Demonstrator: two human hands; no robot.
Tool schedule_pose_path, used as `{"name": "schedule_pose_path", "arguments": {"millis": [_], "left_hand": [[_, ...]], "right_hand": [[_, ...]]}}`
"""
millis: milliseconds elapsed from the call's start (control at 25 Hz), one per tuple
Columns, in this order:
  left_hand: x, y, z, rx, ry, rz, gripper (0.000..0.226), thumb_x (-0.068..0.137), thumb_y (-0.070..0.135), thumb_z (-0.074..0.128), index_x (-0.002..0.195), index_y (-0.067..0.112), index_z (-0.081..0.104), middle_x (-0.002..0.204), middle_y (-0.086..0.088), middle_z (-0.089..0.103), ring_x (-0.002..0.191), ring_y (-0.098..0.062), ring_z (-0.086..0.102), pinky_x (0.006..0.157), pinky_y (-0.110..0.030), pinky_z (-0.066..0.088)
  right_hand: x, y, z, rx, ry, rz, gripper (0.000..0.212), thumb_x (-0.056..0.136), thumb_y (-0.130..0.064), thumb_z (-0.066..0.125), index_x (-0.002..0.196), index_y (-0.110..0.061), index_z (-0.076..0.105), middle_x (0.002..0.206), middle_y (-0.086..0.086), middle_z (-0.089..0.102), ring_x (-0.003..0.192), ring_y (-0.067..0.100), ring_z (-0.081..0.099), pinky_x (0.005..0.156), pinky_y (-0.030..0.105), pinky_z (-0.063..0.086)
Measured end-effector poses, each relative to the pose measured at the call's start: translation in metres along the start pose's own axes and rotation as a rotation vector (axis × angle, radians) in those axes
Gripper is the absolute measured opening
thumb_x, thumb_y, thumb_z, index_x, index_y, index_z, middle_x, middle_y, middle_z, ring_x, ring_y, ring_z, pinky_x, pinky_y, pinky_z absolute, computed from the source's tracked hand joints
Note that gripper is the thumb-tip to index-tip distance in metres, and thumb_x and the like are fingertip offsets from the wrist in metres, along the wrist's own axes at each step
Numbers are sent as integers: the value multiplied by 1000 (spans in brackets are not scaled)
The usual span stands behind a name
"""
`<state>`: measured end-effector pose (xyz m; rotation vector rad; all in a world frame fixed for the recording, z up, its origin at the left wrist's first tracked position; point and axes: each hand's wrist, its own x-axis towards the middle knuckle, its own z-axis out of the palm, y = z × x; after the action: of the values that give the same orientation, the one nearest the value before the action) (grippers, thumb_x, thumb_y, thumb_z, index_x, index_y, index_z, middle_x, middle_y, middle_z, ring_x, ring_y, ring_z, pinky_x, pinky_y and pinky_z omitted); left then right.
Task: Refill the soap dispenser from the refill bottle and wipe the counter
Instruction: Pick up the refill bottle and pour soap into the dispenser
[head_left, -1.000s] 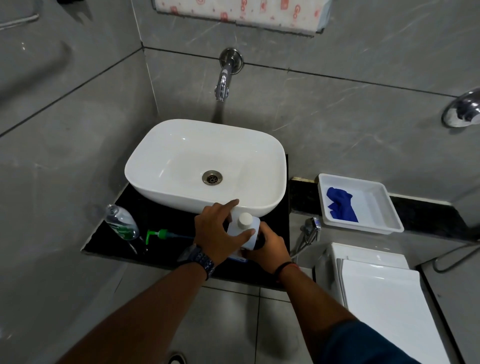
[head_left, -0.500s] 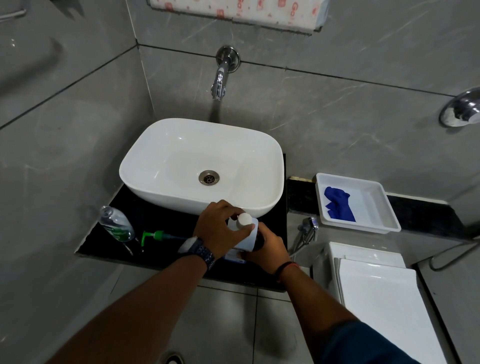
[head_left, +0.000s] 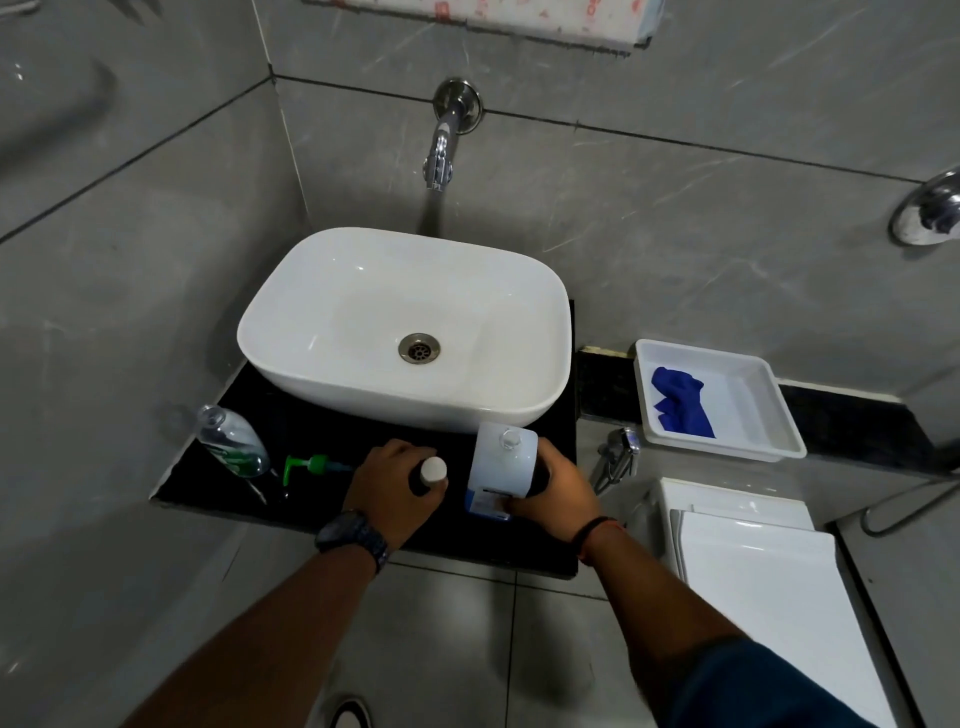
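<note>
the left hand (head_left: 397, 480) has its grip closed on a small round white cap (head_left: 433, 471), off the white rectangular plastic refill bottle (head_left: 503, 470), whose narrow neck looks open. the right hand (head_left: 553, 486) grips that bottle by its side, upright on the black stone tabletop (head_left: 208, 480), at 6 o'clock of the white ceramic basin (head_left: 405, 332). to do this step well, park the cap on the tabletop clear of the edge and keep the bottle vertical. the clear plastic soap dispenser (head_left: 231, 441) lies tilted at 9 o'clock of the left grip, well apart, with its green pump head (head_left: 311, 465) lying between them; it likely needs standing upright before pouring.
</note>
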<state>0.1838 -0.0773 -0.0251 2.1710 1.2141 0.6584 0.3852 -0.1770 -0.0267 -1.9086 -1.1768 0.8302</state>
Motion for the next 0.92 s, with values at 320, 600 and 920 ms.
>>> {"name": "schedule_pose_path", "arguments": {"millis": [320, 600, 920], "left_hand": [[-2, -14, 35, 89, -108, 13, 23, 74, 28, 72, 93, 15, 69, 93, -10, 68, 85, -33, 57, 71, -39, 49], [-3, -36, 44, 66, -111, 10, 10, 76, 17, 71, 82, 10, 67, 85, -13, 68, 82, -36, 58, 70, -40, 48], [-9, -61, 10, -100, 302, -182, 71, 50, 41, 89, 108, 12, 59, 108, -13, 55, 101, -29, 51, 88, -41, 47]], "right_hand": [[-3, 10, -5, 41, 12, -14, 77, 59, -10, 88, 113, -51, 51, 100, -36, 64, 98, -17, 57, 72, 0, 43], [0, 8, -3, 47, -7, -26, 77, 58, -12, 87, 111, -54, 51, 103, -37, 62, 98, -14, 58, 73, 1, 43], [5, 0, 8, 49, 28, -34, 74, 56, -13, 89, 112, -46, 54, 103, -24, 67, 97, -9, 60, 76, 3, 44]]}}
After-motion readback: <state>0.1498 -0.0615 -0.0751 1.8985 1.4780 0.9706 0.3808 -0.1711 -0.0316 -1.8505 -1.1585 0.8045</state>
